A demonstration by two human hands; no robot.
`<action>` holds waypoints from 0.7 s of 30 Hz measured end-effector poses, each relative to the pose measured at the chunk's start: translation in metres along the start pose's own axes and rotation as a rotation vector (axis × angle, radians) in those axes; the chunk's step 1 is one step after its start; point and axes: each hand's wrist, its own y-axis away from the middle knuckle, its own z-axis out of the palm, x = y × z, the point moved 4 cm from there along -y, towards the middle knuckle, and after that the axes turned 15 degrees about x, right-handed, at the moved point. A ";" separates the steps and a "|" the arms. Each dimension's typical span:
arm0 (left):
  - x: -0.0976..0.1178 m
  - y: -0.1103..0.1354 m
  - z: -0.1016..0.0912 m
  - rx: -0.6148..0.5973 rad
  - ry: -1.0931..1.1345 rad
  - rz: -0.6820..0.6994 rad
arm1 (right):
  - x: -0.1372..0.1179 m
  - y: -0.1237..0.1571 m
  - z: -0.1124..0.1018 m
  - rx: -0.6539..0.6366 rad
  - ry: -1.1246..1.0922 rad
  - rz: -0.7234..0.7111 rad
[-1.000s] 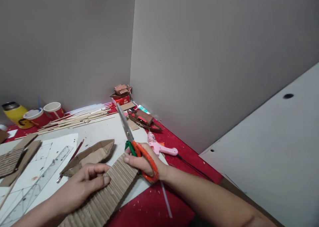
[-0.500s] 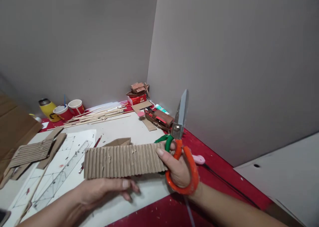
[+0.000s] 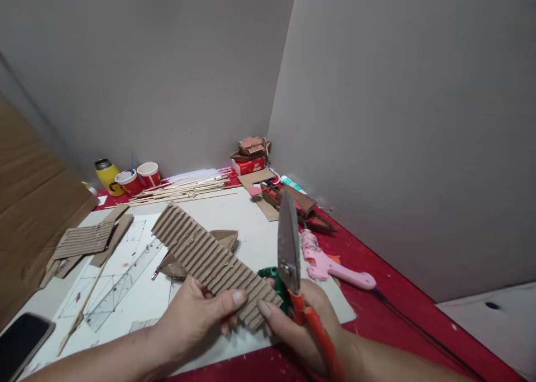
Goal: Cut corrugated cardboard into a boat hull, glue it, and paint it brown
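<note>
A strip of corrugated cardboard [image 3: 207,254] is held up over the table, slanting from upper left to lower right. My left hand [image 3: 193,318] grips it from below, thumb on its ribbed top. My right hand [image 3: 298,326] pinches the strip's right end with the thumb and also holds the orange and green scissors [image 3: 295,284]. Their closed blades point straight up.
A pink glue gun [image 3: 330,266] lies on the red table to the right. A folded cardboard piece [image 3: 224,238], a clear ruler [image 3: 121,284] and drawings lie under the strip. Wooden sticks [image 3: 184,189], cups [image 3: 140,178], a yellow bottle and small cardboard models stand by the wall. A phone [image 3: 20,343] lies bottom left.
The strip has swung from level to slanting, and my left hand has closed on it. The scissors have moved left and stand upright. The view has shifted left.
</note>
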 end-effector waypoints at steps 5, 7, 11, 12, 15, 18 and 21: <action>0.003 0.001 -0.001 0.047 -0.056 0.044 | 0.002 -0.003 0.002 -0.018 0.005 0.005; 0.009 0.000 -0.003 0.069 -0.063 0.062 | 0.003 -0.003 0.002 -0.037 -0.016 0.011; 0.023 -0.003 -0.012 0.186 -0.056 0.090 | 0.007 -0.002 -0.008 0.121 0.044 0.091; 0.027 -0.004 -0.015 0.217 -0.055 0.094 | 0.009 -0.002 -0.011 0.166 0.060 0.117; 0.039 -0.007 -0.022 0.257 -0.038 0.112 | 0.017 -0.002 -0.017 0.201 0.079 0.167; 0.049 -0.009 -0.027 0.270 0.018 0.103 | 0.026 -0.003 -0.021 0.144 0.076 0.159; 0.057 -0.008 -0.032 0.294 0.068 0.102 | 0.032 -0.002 -0.022 0.075 0.073 0.150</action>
